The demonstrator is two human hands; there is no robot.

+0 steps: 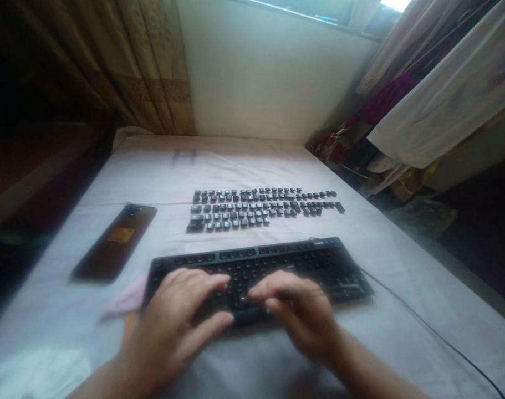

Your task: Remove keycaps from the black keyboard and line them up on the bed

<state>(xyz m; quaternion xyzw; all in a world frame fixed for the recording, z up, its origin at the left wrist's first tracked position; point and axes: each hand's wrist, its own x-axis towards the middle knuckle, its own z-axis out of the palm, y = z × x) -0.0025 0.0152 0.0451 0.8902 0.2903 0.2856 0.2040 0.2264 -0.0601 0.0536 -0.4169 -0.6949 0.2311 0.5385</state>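
A black computer keyboard (252, 271) lies on the cloth, its keycaps off over most of its face. My left hand (181, 310) rests on the keyboard's left part, thumb and forefinger spread apart with nothing between them. Over the middle of the front rows, my right hand (302, 310) is closed in a pinch round a thin screwdriver-like tool (343, 288). Its tip meets the keyboard near my right fingertips; blur hides its exact shape. Behind the keyboard, loose black keycaps (239, 215) stand in several rows.
A dark phone (117, 241) lies face down at the left. A pink cloth (125, 299) shows beside the keyboard's left end. The keyboard's cable (427, 324) runs off to the lower right. Clothes (447, 111) hang at the right, and a curtain (152, 66) hangs behind the bed-like surface.
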